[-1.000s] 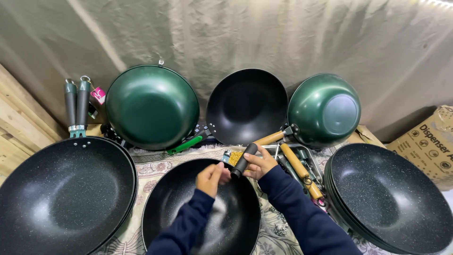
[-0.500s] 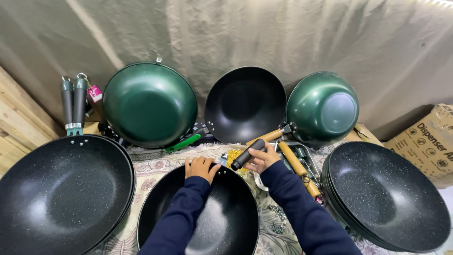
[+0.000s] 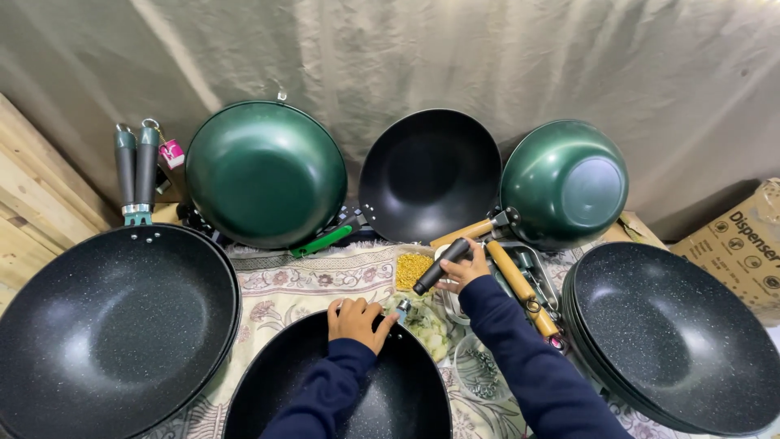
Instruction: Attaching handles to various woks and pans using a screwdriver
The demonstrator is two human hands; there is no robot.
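Note:
My left hand grips the far rim of a black speckled wok lying right in front of me on a patterned cloth. My right hand holds a black pan handle loose in the air, angled toward the wok's rim bracket. A small bag of yellow screws lies just beyond the hands. Both sleeves are dark blue.
A large black wok sits at the left, a stack of black woks at the right. Two green woks and a black one lean against the curtain. Wooden handles and a cardboard box lie to the right.
My left hand let go of the handle's end and dropped onto the wok's rim. My right hand kept the black handle and shifted slightly right and up.

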